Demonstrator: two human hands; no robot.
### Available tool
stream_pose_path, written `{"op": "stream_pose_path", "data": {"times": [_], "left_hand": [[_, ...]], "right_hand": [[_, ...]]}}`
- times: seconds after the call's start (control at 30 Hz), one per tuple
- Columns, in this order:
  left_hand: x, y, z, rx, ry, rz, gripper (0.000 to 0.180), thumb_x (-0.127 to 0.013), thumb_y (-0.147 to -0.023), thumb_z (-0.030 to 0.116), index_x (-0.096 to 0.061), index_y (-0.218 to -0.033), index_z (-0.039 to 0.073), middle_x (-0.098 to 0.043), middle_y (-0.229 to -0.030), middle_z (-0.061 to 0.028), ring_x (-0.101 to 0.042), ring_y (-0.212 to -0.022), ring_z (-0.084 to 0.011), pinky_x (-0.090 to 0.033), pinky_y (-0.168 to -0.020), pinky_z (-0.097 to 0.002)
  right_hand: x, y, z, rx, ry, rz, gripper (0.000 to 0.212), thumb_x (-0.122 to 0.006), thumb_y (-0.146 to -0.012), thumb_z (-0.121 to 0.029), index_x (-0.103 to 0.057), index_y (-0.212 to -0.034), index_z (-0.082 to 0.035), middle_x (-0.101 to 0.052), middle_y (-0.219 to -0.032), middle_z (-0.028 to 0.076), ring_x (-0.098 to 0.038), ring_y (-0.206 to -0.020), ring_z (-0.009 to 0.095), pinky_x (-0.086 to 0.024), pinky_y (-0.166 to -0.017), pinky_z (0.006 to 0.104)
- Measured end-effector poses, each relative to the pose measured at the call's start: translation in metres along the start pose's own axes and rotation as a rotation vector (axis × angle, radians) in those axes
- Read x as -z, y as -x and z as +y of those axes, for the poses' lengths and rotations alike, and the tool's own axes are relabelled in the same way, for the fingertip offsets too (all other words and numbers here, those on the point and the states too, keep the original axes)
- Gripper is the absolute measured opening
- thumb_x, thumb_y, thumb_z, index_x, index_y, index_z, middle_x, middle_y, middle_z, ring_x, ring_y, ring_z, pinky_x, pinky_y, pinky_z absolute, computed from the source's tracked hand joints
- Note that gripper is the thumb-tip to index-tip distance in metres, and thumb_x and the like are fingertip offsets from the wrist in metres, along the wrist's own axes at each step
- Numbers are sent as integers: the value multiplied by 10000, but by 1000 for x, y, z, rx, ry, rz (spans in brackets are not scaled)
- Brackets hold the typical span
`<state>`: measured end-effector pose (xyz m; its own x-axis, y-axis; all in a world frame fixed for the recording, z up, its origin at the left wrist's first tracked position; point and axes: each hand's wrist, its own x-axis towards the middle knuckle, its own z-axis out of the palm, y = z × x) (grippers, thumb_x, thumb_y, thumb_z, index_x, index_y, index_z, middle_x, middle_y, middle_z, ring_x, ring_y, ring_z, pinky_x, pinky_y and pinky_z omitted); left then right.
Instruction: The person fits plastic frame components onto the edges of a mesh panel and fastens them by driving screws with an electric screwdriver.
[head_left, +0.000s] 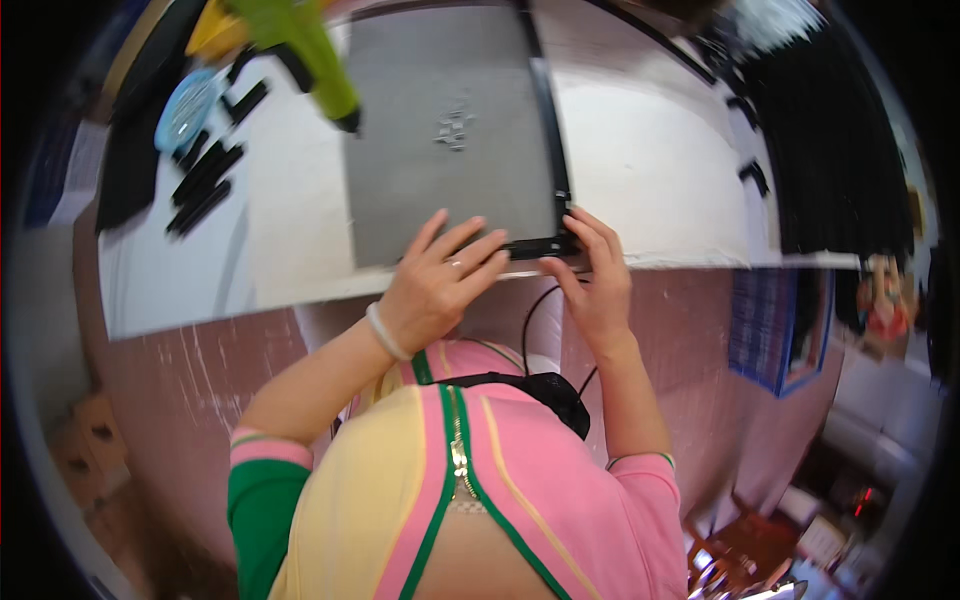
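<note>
A flat grey panel (400, 170) lies on the white worktop, with a black frame strip (552, 130) along its right side and another along its near right edge. My left hand (435, 290) rests with fingers spread over the panel's near edge, the fingertips by the near strip. At the near right corner, my right hand (598, 285) has thumb and fingers closed around the black frame. Several small shiny metal pieces (455, 128) are scattered on the panel. Above its left side is a green power tool (310, 60) with a black tip, its upper part cut off.
Short black pieces (207, 178) and a light blue dish (186, 110) are at the left. A large bundle of long black strips (830, 150) covers the right end. Below the worktop's right side is a blue box (765, 330). A thin black cable (527, 325) hangs in front of me.
</note>
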<state>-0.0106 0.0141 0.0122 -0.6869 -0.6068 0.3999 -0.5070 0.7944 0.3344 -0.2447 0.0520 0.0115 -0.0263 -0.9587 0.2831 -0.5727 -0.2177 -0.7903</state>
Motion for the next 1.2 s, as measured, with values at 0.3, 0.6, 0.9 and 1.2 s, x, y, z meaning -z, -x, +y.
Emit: {"op": "stream_pose_path", "data": {"times": [0.3,0.6,0.9,1.2], "left_hand": [[-11,12,-3,116,107,192,286,-596,-865,128,-628,-1141,63,-638,-1208,-78,-593,-1207,-255,-409,-1089,-500],[87,112,-61,147,-248,472,287,-764,-780,135,-629,-1032,108,-635,-1023,-67,-617,-949,-263,-484,-897,-439],[193,101,-235,538,-458,447,65,-685,-841,92,-669,-889,52,-680,-928,-103,-630,-922,-289,-502,-813,-392],[144,17,-294,551,-356,276,246,-714,-859,174,-718,-1086,78,-687,-1066,-109,-624,-1039,-301,-500,-921,-390]], "right_hand": [[-30,-6,-18,430,370,-14,221,-750,-801,-106,-753,-1017,-148,-679,-1022,13,-614,-1071,259,-351,-1087,534],[-43,4,-10,365,242,69,224,-770,-758,13,-764,-947,-107,-669,-957,43,-609,-1017,284,-433,-1001,450],[-48,6,-8,407,225,92,249,-718,-756,50,-743,-976,-64,-651,-997,87,-588,-1044,310,-470,-924,410],[-46,3,-9,417,264,67,212,-723,-770,27,-738,-962,-64,-656,-1006,80,-591,-1059,310,-468,-933,412]]}}
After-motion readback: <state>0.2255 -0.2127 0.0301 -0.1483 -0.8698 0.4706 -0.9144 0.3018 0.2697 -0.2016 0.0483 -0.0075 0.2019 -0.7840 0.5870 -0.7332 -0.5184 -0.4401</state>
